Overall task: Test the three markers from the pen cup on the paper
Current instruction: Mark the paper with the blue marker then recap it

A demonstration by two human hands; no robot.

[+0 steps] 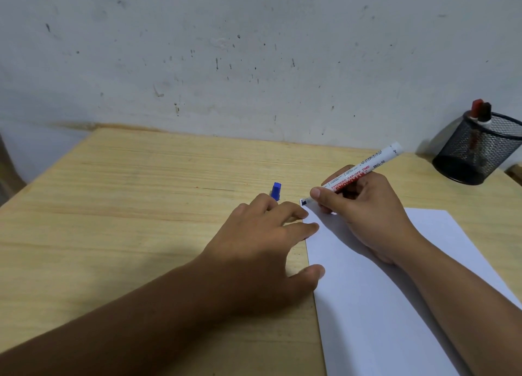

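Note:
My right hand [364,214] grips a white marker [367,168] with red lettering, its dark blue tip pressed on the far left corner of the white paper [381,305]. A small blue mark shows at the tip. My left hand [265,242] lies flat with fingertips on the paper's left edge, and the blue cap [276,191] sticks up between its fingers. A black mesh pen cup [477,149] at the far right holds two markers, one with a red cap [477,105] and one with a dark cap [485,111].
The wooden table [127,206] meets a stained white wall [254,50] at the back. The pen cup stands near the table's far right corner. The paper runs off the bottom right of the view.

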